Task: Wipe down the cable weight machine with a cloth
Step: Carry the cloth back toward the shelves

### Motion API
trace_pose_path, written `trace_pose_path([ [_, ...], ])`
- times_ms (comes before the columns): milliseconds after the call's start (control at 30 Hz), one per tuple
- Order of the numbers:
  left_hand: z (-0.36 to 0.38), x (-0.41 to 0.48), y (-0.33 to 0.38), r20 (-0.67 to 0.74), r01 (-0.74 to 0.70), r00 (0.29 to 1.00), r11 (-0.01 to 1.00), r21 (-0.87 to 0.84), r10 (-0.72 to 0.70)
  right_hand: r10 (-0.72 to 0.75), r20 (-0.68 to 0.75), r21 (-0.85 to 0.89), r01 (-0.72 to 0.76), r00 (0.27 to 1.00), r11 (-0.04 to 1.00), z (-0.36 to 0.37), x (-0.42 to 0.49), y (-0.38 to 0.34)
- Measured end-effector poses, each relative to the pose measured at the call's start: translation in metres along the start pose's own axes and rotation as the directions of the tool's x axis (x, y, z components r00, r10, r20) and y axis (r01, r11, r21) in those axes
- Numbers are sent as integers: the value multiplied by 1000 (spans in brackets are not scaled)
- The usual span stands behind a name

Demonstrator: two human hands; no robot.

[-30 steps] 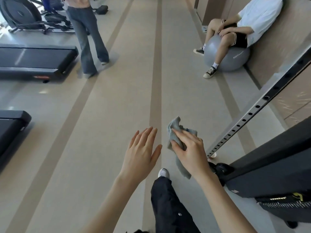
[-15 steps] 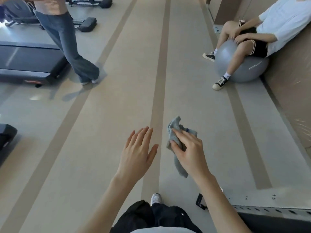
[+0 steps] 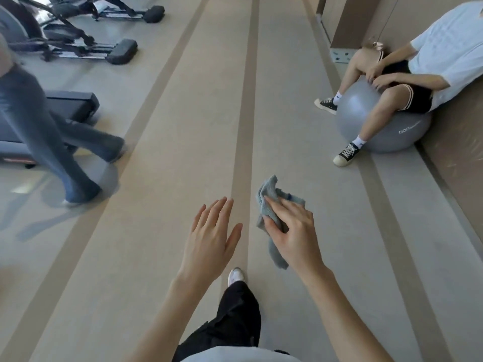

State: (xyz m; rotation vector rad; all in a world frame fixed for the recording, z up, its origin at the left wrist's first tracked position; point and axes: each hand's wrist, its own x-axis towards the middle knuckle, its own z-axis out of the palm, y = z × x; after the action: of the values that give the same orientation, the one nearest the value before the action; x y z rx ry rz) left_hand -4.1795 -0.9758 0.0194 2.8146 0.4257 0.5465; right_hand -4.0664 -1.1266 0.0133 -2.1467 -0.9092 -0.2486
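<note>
While our right hand (image 3: pixel 292 231) pinches the grey cloth (image 3: pixel 269 194) above the floor (image 3: pixel 183 152) (folds hidden behind our fingers (image 3: pixel 274 205)), we hold our left hand (image 3: pixel 211 236) beside it, fingers straight, empty; the passer-by (image 3: pixel 39 142) at left is blurred.

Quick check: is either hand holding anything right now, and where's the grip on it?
The right hand holds the grey cloth, grip on its bunched middle; one end hangs below. The left hand is open and empty.
</note>
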Motion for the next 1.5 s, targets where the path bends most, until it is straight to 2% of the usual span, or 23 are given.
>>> trace_pose_path([
  [167,14,130,-27,-45,-13,999,1000,-17,12,-49,-90,-48,45,995,998,21,119,36],
  [433,61,303,-58,-55,-87,995,996,-12,87,-98,-120,-135,82,988,988,53,281,108],
  [733,148,518,-97,-34,-43,998,999,15,43,-69,-55,-130,61,996,990,106,481,227],
  [1167,220,806,-139,-72,27,997,999,21,-26,-62,39,-101,65,997,993,156,760,357],
  [1500,296,1057,-218,-33,8,999,1000,-10,-9,-31,25,-115,33,999,993,228,998,460],
])
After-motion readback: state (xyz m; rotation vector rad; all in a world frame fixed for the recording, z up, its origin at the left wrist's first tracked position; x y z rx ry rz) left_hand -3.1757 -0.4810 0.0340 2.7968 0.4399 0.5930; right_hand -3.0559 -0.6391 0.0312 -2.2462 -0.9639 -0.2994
